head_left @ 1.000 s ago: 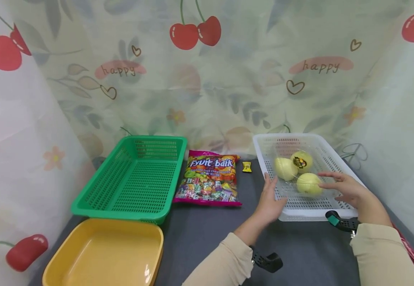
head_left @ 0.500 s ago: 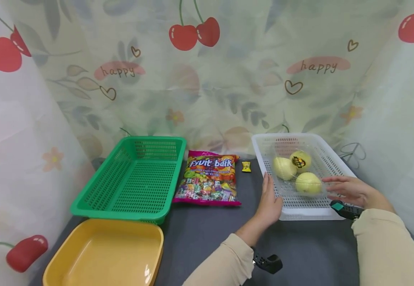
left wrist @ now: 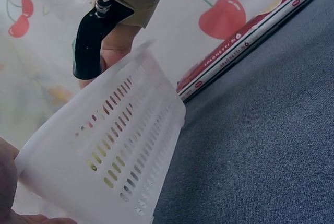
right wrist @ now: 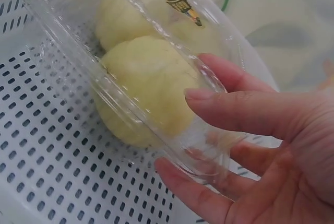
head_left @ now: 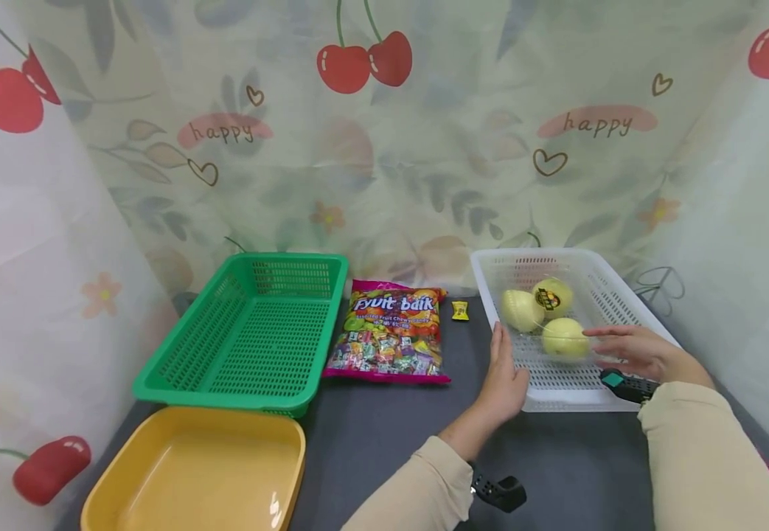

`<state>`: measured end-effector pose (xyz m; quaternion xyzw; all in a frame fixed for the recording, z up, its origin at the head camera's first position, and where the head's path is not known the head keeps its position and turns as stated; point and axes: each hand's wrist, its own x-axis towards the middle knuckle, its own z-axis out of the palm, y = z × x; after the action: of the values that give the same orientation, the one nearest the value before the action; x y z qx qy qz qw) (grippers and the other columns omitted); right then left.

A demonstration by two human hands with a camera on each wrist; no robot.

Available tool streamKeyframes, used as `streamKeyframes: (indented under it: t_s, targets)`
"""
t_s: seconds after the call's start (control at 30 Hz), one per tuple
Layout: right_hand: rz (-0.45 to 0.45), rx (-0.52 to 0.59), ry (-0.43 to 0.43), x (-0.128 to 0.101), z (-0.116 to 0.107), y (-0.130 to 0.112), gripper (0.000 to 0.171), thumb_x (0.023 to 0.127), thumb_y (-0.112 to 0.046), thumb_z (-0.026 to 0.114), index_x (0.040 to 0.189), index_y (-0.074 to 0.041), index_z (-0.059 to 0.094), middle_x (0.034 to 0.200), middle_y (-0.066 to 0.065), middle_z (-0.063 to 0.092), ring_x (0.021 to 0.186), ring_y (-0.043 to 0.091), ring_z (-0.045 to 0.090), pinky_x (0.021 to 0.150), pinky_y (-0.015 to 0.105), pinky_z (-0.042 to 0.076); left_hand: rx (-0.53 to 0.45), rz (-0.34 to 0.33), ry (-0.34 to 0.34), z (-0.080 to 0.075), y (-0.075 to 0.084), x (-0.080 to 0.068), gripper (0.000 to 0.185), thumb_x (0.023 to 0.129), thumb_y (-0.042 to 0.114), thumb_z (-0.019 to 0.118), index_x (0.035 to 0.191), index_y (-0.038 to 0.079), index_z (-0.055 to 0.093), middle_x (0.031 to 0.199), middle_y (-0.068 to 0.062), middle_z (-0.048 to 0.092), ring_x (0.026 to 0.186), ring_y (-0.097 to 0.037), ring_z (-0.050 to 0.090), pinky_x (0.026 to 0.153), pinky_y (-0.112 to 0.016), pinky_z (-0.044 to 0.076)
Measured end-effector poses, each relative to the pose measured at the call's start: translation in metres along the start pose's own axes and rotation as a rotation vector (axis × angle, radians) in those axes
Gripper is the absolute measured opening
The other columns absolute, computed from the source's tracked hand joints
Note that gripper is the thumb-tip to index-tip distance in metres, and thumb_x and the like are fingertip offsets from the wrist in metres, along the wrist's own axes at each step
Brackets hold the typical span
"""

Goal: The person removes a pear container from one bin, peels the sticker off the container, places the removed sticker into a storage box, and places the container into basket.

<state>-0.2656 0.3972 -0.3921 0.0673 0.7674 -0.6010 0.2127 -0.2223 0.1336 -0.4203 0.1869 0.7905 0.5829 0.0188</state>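
The clear pack of yellow fruit (head_left: 546,318) sits inside the white basket (head_left: 613,304), and the right hand (head_left: 636,352) is on it now, thumb and fingers (right wrist: 235,112) curling around the near end of the plastic. The left hand (head_left: 505,380) lies flat and straight-fingered against the white basket's left wall, steadying it. By my read the grip is only just forming; the pack isn't lifted yet. Left of the white basket, the green basket (head_left: 251,332) and yellow tray (head_left: 192,472) hold nothing.

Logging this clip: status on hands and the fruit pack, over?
Left hand open against white basket wall. Right hand grips clear fruit pack in basket. Nothing in the way.
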Motion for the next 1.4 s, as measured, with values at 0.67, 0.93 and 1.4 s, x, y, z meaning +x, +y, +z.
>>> streamKeyframes:
  t_s: [0.67, 0.93, 1.4]
  targets:
    - [-0.085, -0.021, 0.03, 0.012, -0.002, 0.007, 0.018, 0.091, -0.018, 0.06, 0.088, -0.034, 0.068, 0.09, -0.02, 0.063, 0.087, -0.001, 0.061, 0.081, 0.027, 0.055, -0.004, -0.008, -0.009, 0.002, -0.003, 0.001, 0.069, 0.086, 0.0, 0.044, 0.148, 0.0, 0.013, 0.158, -0.005, 0.002, 0.144, -0.02, 0.012, 0.116, -0.033, 0.019]
    - [-0.166, -0.093, 0.099, 0.009, -0.006, 0.006, 0.013, 0.091, -0.025, 0.061, 0.09, -0.035, 0.068, 0.088, -0.025, 0.064, 0.085, -0.004, 0.061, 0.08, 0.026, 0.055, -0.005, -0.018, -0.027, -0.002, -0.002, 0.001, 0.071, 0.085, 0.0, 0.044, 0.148, -0.001, 0.013, 0.158, -0.004, 0.001, 0.143, -0.018, 0.014, 0.115, -0.032, 0.021]
    - [-0.249, -0.052, 0.158, -0.004, -0.006, -0.022, 0.018, 0.09, -0.02, 0.062, 0.084, -0.034, 0.071, 0.086, -0.026, 0.063, 0.083, -0.007, 0.059, 0.073, 0.021, 0.055, -0.011, -0.019, -0.04, -0.004, 0.0, 0.001, 0.071, 0.084, 0.0, 0.043, 0.148, -0.001, 0.012, 0.158, -0.005, 0.002, 0.143, -0.019, 0.014, 0.115, -0.032, 0.021]
